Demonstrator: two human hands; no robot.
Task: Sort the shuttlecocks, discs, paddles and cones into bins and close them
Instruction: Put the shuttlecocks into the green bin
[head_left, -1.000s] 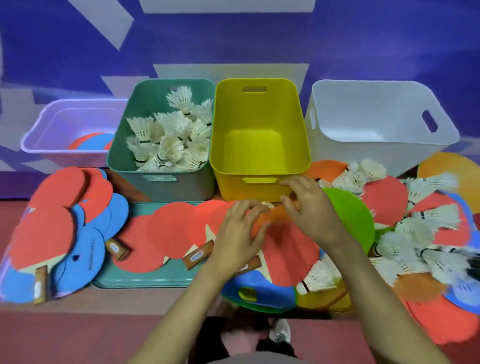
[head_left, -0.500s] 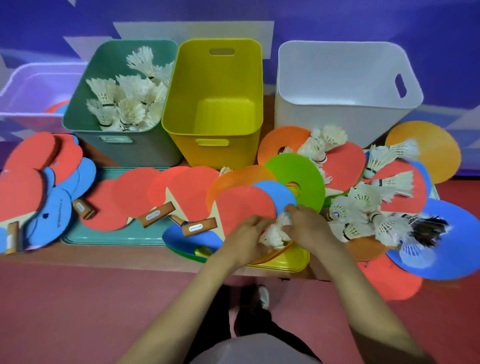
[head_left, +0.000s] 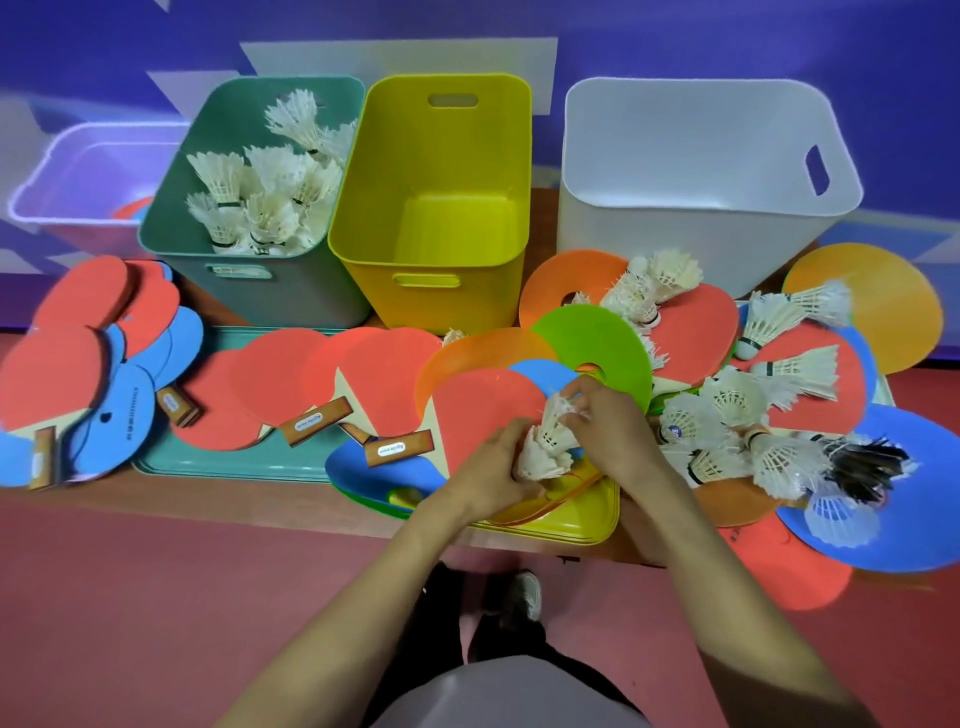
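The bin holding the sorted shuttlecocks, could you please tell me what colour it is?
The bin is teal green, seen clearly in the head view.

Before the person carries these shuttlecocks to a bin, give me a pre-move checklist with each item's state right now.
1. Shuttlecocks held: ok; left hand and right hand both close on the white shuttlecocks.
2. Number held: cannot tell; looks like two nested.
3. Target bin open: ok; green bin has no lid and already holds shuttlecocks.
4. Room in green bin: ok; the pile sits below the rim.
5. Path clear: ok; only flat paddles lie between hands and bin.
6. Loose shuttlecocks left: not ok; many remain at right.
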